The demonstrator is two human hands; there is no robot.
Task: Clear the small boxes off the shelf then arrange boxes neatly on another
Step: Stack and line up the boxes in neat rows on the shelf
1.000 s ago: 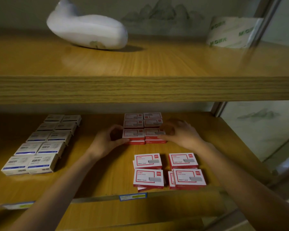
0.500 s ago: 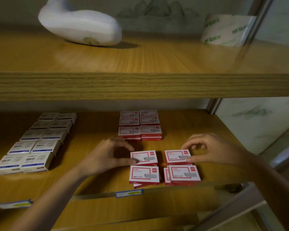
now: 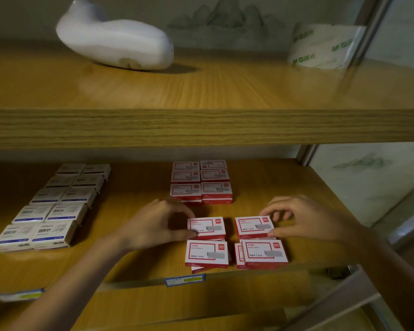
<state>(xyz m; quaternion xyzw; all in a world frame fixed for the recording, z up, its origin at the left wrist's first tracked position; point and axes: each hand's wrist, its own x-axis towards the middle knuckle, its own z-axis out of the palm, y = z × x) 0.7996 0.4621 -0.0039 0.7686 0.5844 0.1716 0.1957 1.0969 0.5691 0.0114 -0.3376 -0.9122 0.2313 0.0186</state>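
Tags: a blue tag (image 3: pixel 184 280) on the front edge of the lower shelf (image 3: pixel 134 187); a paler tag (image 3: pixel 19 295) further left, blurred.

Left pile (image 3: pixel 206 253): red-and-white boxes just behind the shelf edge. The top box sits askew, and a corner of the box below shows at the near side.

Right pile (image 3: pixel 264 254): same kind, beside the left pile with a gap between. The top box is offset to the right over the one beneath.

Left box (image 3: pixel 209 226): red-and-white, lying flat just behind the left pile. The left hand (image 3: pixel 153 225) grips its left end. Its fingers (image 3: pixel 189 233) are curled, thumb at the near corner and forefinger arched over to the far corner.

Right box (image 3: pixel 253 226): same kind, flat, just behind the right pile, with a narrow gap to the left box. The right hand (image 3: pixel 313 220) pinches its right end, thumb at the near corner and forefinger on the far corner. The other fingers are loosely bent above the shelf.

Back block (image 3: pixel 201 181): red boxes, two wide and three deep, edges flush, at least two high, just beyond the left hand.

White boxes (image 3: pixel 53 206): blue-striped, in two columns running front to back at the shelf's left, well apart from the red ones.

Upper shelf (image 3: pixel 201 91): thick wooden board overhanging the lower shelf. It carries a white rounded object (image 3: pixel 115 44) left of centre and a green-printed tape roll (image 3: pixel 320 48) at right, partly behind a metal upright (image 3: pixel 368 20).
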